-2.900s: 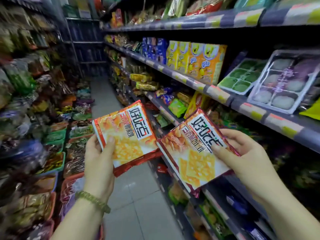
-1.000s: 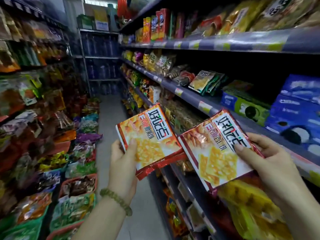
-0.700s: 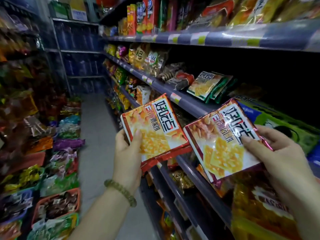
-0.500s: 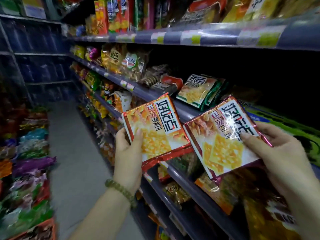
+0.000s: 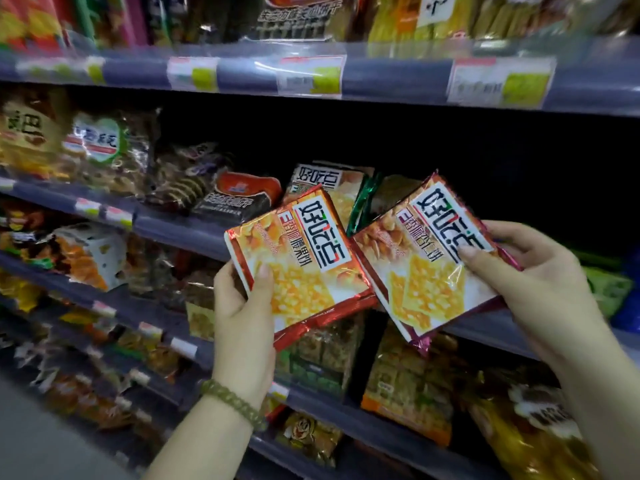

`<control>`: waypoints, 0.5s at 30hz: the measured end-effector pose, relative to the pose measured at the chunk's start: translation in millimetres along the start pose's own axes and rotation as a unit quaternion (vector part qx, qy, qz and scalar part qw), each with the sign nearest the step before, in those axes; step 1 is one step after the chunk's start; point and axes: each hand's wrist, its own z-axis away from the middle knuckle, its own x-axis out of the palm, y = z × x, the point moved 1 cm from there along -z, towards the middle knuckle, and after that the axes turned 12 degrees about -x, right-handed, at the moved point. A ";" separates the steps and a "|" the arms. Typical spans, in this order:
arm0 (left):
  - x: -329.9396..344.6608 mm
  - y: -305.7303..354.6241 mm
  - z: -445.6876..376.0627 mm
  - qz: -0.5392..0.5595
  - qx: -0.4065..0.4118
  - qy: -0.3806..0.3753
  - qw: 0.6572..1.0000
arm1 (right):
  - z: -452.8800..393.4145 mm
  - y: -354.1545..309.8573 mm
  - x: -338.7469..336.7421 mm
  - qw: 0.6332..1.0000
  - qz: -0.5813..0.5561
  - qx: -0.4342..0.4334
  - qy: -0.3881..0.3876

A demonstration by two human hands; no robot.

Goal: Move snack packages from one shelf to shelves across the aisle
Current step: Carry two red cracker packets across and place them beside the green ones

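My left hand point(image 5: 242, 317) grips the lower left edge of an orange-and-red cracker packet point(image 5: 298, 268), thumb on its front. My right hand point(image 5: 530, 282) holds a second cracker packet with a dark red edge point(image 5: 426, 261) by its right side. Both packets are tilted, side by side, in front of the middle shelf point(image 5: 180, 230). Just behind them on that shelf lie matching packets with green edges point(image 5: 332, 185). To the right of those the shelf bay is dark and looks empty.
Shelves run across the whole view: bagged snacks on the top shelf point(image 5: 381, 76), dark biscuit packs point(image 5: 221, 195) left of the green-edged packets, more packets on the lower shelves point(image 5: 408, 386). A strip of aisle floor point(image 5: 41, 441) shows at lower left.
I have walked along the aisle and turned toward the right-hand shelving, which now fills the view. Both hands kept hold of their packets and brought them close to the middle shelf.
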 end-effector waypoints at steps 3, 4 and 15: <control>14.2 -2.2 -6.6 0.021 -0.005 -0.020 1.000 | -10.6 0.4 -7.8 1.000 0.026 -0.006 0.003; 18.2 -2.6 -9.8 0.031 -0.011 -0.030 0.999 | -14.8 0.7 -10.6 1.000 0.029 -0.007 0.005; 47.0 -9.3 -48.2 0.079 -0.018 -0.052 0.995 | -52.7 10.8 -37.8 0.998 -0.004 0.043 0.044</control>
